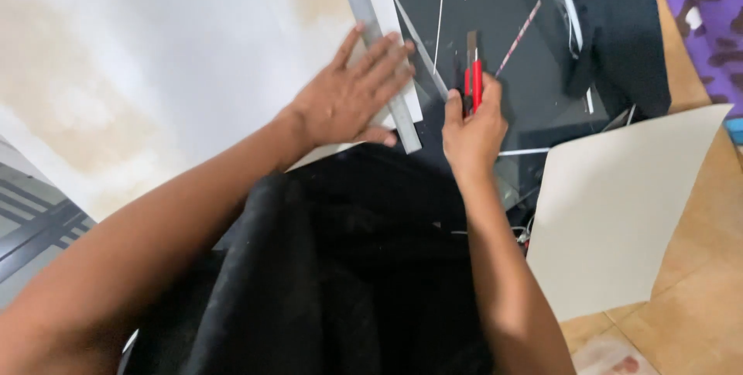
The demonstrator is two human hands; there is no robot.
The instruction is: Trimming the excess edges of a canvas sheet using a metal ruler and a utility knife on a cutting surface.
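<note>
**Hands on a ruler and a knife over a dark cutting surface**

Tan tiled floor [696, 282] runs along the right side, matte and slightly mottled, with a smooth dark grey worktop [534, 73] lying above it near the top centre. Thin pale offcut strips [439, 11] and a pink-striped sliver [517, 37] lie scattered on that dark surface. A large white board sheet [178, 58], flat and faintly stained beige, fills the upper left. Along its right edge rests a long flat grey metal ruler [385, 73], set at a slant.

The left hand [348, 100] lies palm down on the ruler and sheet, fingers spread apart and pressed flat. Just beside it, the right hand [470, 131] has its fingers closed around a red-handled utility knife [473, 81], whose narrow tip points away from the person, close to the ruler's edge; whether the blade touches the sheet cannot be told.

To the right lies a second cream card sheet [611, 220], stiff and plain, partly on the floor. Black glossy fabric [325, 282] covers the person's lap below. A purple patterned cloth [708, 11] shows at the top right corner.
</note>
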